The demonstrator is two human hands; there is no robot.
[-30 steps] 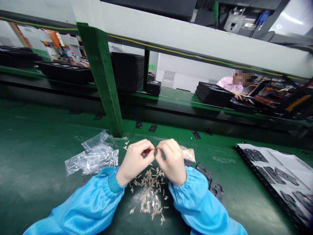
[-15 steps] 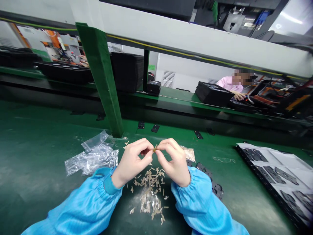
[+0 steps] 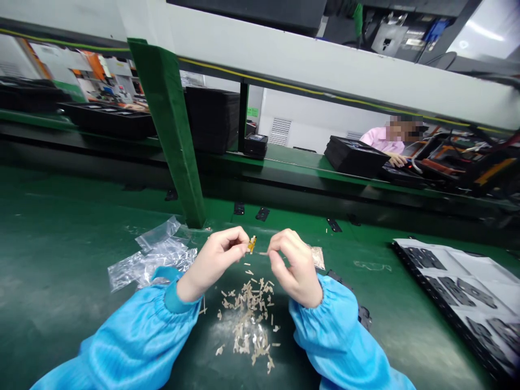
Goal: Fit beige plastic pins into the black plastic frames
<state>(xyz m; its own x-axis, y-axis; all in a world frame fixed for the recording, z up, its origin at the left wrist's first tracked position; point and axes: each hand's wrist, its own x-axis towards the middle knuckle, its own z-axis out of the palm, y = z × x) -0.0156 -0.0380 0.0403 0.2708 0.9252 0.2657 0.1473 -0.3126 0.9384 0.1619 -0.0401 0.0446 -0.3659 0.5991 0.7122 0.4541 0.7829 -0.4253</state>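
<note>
Between the thumb and finger of my left hand (image 3: 221, 257) is a small gold-yellow flex circuit (image 3: 252, 245), held up above the bench. My right hand (image 3: 293, 265), a short gap to the right, pinches a thin pale strip (image 3: 263, 253) that points toward the flex circuit. Below and between both hands lies a loose pile of pale beige scraps (image 3: 252, 295). Behind my right hand a clear bag with beige pieces (image 3: 318, 257) is partly covered. Dark flat plates (image 3: 364, 316) show beside my right sleeve, mostly hidden by it.
Crumpled clear plastic bags (image 3: 162, 252) lie left of my left hand. A green post (image 3: 173, 141) rises behind them. At right stands a black-edged tray (image 3: 442, 306) with dark parts. Small black plates (image 3: 262, 214) lie along the back. Across the bench sits a person in pink (image 3: 384, 140).
My hands have moved apart, from fingertips meeting to a small gap. The flex circuit stays in my left hand, and a pale strip now shows in my right.
</note>
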